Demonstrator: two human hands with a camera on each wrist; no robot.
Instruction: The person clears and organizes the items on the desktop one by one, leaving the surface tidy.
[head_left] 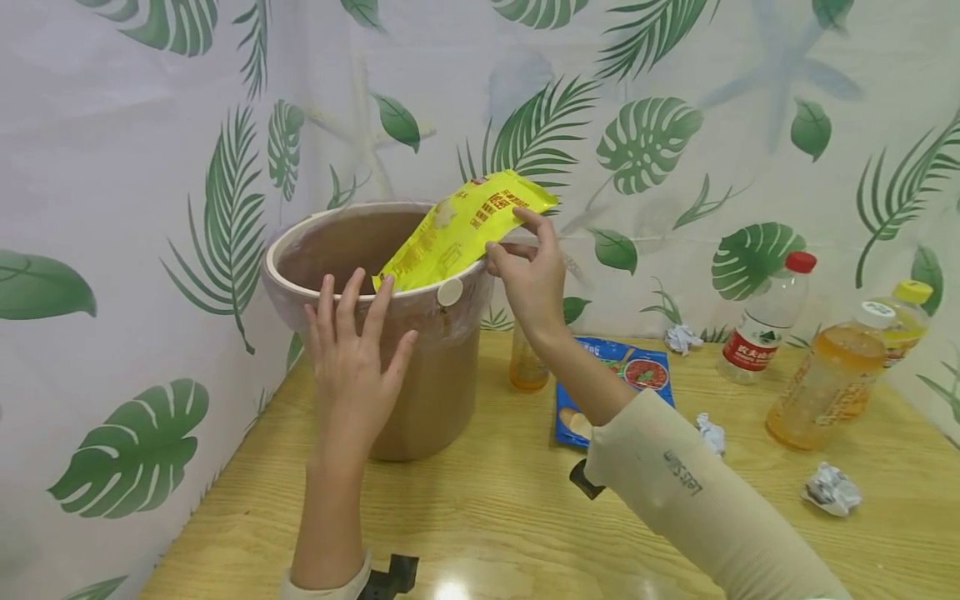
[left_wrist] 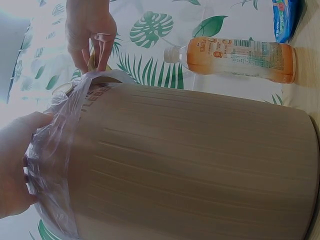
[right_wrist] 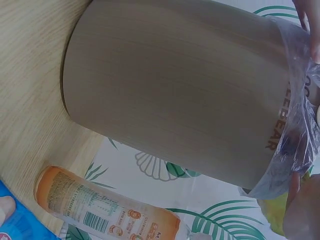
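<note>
1. One yellow snack packet [head_left: 461, 233] sat slanted across the mouth of a brown trash bin [head_left: 427, 400], lower end at the near rim, upper end sticking up over the right side.
2. Right hand [head_left: 536, 279] pinched the packet's right edge between thumb and fingers, near the upper end.
3. Left hand [head_left: 354, 358] rested at the bin's near rim, fingers spread and fairly straight, gripping nothing; fingertips close to packet's lower corner, contact unclear.
4. Clear plastic liner [left_wrist: 57, 165] was folded over the rim.
5. Bin stood on a wood-grain worktop [head_left: 510, 508].
6. Orange-labelled drink bottle [left_wrist: 240, 59] stood just right of the bin; blue snack bag [head_left: 615, 387] lay near it, partly hidden by the right forearm.
7. Three crumpled paper balls [head_left: 832, 489] lay farther right.
8. Also right: red-capped bottle [head_left: 761, 329], white-capped orange drink bottle [head_left: 828, 383], yellow-capped bottle [head_left: 909, 319] partly behind that.
9. Leaf-print backdrop [head_left: 420, 50] covered the walls.
</note>
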